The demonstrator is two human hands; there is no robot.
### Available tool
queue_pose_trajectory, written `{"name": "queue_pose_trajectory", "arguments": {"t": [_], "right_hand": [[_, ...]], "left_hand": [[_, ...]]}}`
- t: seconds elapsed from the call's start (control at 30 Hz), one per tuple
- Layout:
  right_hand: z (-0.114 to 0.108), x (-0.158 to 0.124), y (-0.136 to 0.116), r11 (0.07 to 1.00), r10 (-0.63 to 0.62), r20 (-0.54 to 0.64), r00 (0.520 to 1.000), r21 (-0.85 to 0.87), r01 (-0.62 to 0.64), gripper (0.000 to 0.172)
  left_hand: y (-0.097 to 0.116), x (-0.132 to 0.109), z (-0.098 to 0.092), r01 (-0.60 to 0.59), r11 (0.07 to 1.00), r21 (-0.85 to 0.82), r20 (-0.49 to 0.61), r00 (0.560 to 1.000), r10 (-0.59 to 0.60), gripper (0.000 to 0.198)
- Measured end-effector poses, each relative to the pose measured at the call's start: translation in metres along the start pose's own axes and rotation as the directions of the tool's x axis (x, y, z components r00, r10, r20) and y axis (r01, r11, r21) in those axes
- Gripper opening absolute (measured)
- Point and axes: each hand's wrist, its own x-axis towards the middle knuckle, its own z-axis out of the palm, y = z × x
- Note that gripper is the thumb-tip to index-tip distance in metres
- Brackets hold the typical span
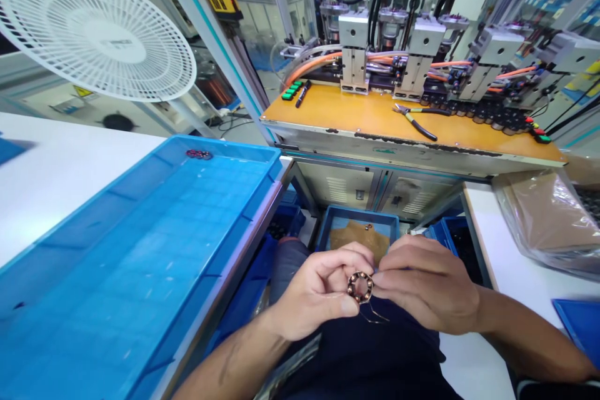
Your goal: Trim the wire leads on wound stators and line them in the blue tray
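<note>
1. The fingers of my left hand (319, 290) are curled nearly closed, thumb below, pinching a small copper-wound ring (351, 288) by its left side. Its open face is turned up toward me.
2. The fingers of my right hand (424, 281) are bent together, their tips meeting the ring's right edge. Whether they grip the ring or a wire I cannot tell; the knuckles hide that.
3. Thin wire tails (372, 315) hang below the ring, hard to follow against my dark clothing (375, 356).
4. I hold the ring above my lap, in the gap between the edges of the left blue tray (225, 219) and the right white worktop (497, 231), touching neither.
5. Just beyond my fingers is a low blue bin (359, 212), its near part covered by my hands. A brown sheet (351, 239) lies in it, with a small part too tiny to make out.
6. The left tray runs out of view at the bottom; dark red rings (199, 154) sit in its far corner.
7. Farther ahead, pliers (415, 122) lie near the front edge of the orange worktop (328, 109), below the machine.
8. On my right, glare blurs what the clear plastic bag (544, 219) holds, and the view cuts it off.
</note>
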Motion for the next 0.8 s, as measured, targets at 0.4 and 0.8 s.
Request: {"name": "queue_pose_trajectory", "arguments": {"t": [0.4,0.8], "right_hand": [[0.018,-0.009,-0.004,0.993,0.113,-0.150,0.982,-0.019,-0.117,0.007],[0.020,-0.013,-0.008,0.969,0.229,-0.219,0.948,-0.041,-0.243,0.014]], "left_hand": [[0.003,-0.008,-0.006,0.048,0.965,0.257,-0.044,0.998,-0.038,0.024],[-0.007,0.000,-0.006,-0.302,0.952,-0.048,-0.008,0.953,0.302,0.023]]}}
